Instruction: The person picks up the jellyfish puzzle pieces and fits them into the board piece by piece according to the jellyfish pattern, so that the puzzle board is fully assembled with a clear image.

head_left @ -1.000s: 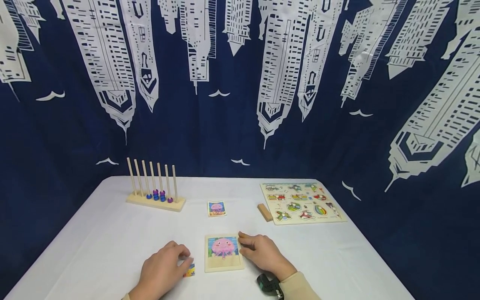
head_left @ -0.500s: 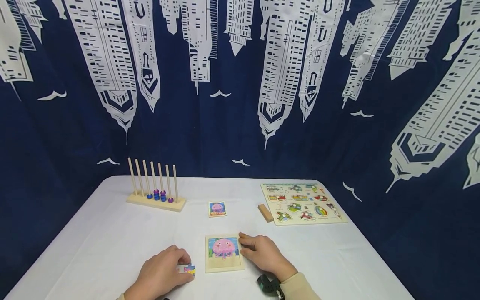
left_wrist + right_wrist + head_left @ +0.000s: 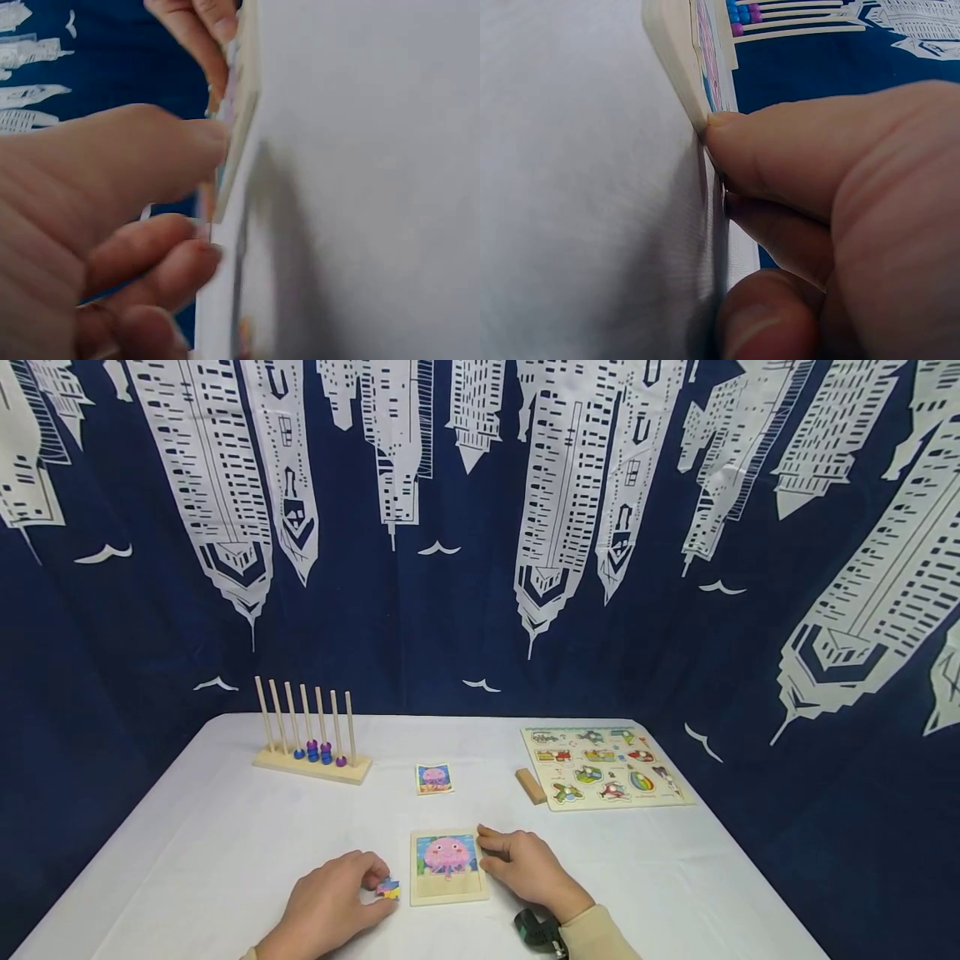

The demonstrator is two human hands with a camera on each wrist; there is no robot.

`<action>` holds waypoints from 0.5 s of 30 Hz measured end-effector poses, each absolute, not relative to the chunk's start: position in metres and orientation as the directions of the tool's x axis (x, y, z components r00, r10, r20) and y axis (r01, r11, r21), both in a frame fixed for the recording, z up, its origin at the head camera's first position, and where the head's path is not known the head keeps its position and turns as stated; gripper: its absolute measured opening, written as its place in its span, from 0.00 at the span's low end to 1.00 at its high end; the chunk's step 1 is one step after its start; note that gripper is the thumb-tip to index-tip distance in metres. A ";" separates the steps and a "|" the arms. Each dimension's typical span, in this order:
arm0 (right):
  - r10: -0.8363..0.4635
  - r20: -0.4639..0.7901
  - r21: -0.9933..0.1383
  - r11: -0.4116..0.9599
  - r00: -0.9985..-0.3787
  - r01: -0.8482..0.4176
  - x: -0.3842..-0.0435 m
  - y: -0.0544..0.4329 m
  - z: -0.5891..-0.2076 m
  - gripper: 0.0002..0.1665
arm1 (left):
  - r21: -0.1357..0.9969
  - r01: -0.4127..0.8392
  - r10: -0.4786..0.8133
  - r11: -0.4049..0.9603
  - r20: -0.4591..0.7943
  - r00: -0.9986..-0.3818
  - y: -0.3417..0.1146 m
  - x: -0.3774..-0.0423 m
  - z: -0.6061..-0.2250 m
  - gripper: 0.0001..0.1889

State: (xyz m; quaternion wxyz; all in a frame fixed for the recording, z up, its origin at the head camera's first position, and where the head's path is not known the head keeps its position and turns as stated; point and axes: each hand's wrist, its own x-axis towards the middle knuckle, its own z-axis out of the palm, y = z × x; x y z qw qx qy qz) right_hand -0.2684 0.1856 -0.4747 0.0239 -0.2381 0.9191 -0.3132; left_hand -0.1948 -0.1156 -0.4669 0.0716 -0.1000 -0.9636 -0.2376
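Note:
My left hand [image 3: 330, 897] pinches a small blue, yellow and pink jigsaw piece [image 3: 388, 889] between thumb and fingers, just left of a wooden puzzle tray. In the left wrist view the piece [image 3: 203, 201] is blurred and partly covered by the thumb. The puzzle tray [image 3: 448, 898] lies flat and shows a pink jellyfish picture [image 3: 446, 856] in its upper part; its lower strip is bare wood. My right hand [image 3: 532, 872] holds the tray at its right edge near the upper corner, with the thumb [image 3: 739, 146] against the rim.
Behind the tray lies a small jellyfish picture card [image 3: 434, 779]. A peg stand [image 3: 311, 764] with beads is at the back left. At the back right are a wooden block [image 3: 530, 785] and a picture board [image 3: 607, 768]. A dark curtain [image 3: 420, 635] hangs behind the table.
My left hand has lifted the jigsaw piece from the table and brought it slightly right, closer to the tray. The right hand and the tray have stayed in place.

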 end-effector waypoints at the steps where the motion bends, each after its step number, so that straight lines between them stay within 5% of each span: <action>1: -0.451 0.106 -0.586 0.692 -0.886 -0.422 -0.269 0.186 -0.475 0.24 | 0.449 0.231 0.159 0.863 0.192 -0.968 -0.113 -0.195 -0.467 0.18; 15: -0.450 0.115 -0.574 0.698 -0.886 -0.429 -0.267 0.185 -0.474 0.24 | 0.480 0.393 0.245 0.784 0.343 -0.907 -0.079 -0.201 -0.485 0.18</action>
